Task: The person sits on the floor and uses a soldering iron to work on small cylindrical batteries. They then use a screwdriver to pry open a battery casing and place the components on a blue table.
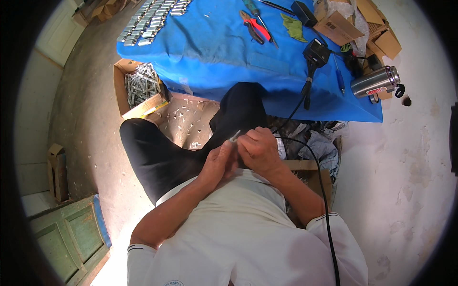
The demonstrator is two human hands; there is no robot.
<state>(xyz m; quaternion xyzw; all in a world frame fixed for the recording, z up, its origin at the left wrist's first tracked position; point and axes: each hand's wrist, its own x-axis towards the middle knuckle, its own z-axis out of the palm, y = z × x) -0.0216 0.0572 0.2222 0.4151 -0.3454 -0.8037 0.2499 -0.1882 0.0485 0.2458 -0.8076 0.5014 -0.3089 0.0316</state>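
Above my lap, my left hand (220,163) pinches a small, thin metal piece (234,137) between thumb and fingers, its pale tip pointing up and away from me. Close against it is my right hand (259,150), with its fingers curled in; whatever they hold is hidden behind the knuckles. Both hands almost touch in front of my white shirt. Rows of small silver metal parts (155,19) lie at the far left of the blue-covered table (210,52). An open cardboard box (122,93) full of loose metal pieces stands below the table's left end.
Red-handled pliers (257,31), a screwdriver (260,19) and a green cloth (294,27) lie on the table. A black adapter (317,52), steel flask (375,82) and cardboard boxes (338,27) are at right. A black cable (312,155) passes over my right arm. Small scraps litter the floor.
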